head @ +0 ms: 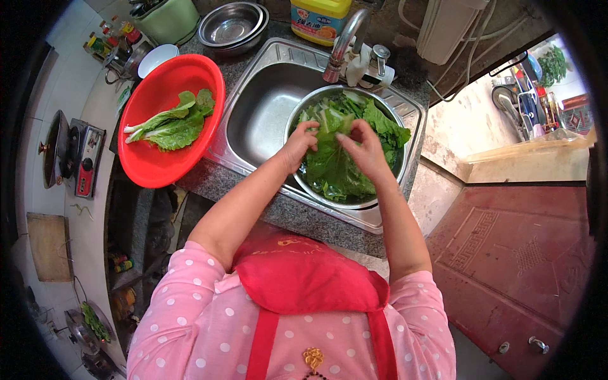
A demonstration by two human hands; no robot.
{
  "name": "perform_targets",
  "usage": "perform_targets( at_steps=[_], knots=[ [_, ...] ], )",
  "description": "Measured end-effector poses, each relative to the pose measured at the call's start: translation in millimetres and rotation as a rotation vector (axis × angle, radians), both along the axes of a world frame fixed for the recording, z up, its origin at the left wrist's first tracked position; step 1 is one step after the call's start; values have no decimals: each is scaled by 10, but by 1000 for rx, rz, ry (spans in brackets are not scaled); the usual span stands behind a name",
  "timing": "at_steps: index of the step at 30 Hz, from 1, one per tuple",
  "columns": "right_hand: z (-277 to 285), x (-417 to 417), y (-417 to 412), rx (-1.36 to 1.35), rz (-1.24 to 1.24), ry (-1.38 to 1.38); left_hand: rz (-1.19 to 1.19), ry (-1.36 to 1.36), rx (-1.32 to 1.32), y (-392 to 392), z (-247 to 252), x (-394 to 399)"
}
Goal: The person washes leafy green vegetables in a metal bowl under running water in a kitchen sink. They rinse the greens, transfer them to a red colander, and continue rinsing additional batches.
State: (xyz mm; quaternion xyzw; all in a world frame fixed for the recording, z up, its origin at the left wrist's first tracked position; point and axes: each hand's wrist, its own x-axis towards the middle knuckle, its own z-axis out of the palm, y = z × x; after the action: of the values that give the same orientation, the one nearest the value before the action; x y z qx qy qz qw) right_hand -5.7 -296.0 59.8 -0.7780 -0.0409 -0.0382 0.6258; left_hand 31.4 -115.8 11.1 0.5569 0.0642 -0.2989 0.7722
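Over a round stainless steel basin (404,164) of water and leafy greens, both my hands hold one broad green leaf (327,149). My left hand (302,142) grips its left edge with curled fingers. At its right edge, my right hand (365,149) pinches it between thumb and fingers. More lettuce-like leaves (382,124) fill the basin around it. The basin rests in the right part of a steel sink (266,107). Left of the sink, a red plastic basin (156,166) holds several leaves with white stems (175,126).
A faucet (349,40) rises behind the steel basin. Nested metal bowls (231,26), a yellow-capped detergent jug (318,21) and a white bowl (159,59) stand along the back. A portable gas stove (88,159) is at far left, a reddish door (513,251) at right.
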Motion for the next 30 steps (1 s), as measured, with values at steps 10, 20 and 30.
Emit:
perform_targets(
  at_steps=[10,20,30],
  knots=[
    [166,250,-746,-193,-269,-85,83,284,217,-246,-375,112],
    [-1161,-21,-80,-1079,-95,-11,394,-35,594,-678,-710,25],
    [-1117,16,-84,-1013,-76,124,301,310,458,-648,-497,62]
  ],
)
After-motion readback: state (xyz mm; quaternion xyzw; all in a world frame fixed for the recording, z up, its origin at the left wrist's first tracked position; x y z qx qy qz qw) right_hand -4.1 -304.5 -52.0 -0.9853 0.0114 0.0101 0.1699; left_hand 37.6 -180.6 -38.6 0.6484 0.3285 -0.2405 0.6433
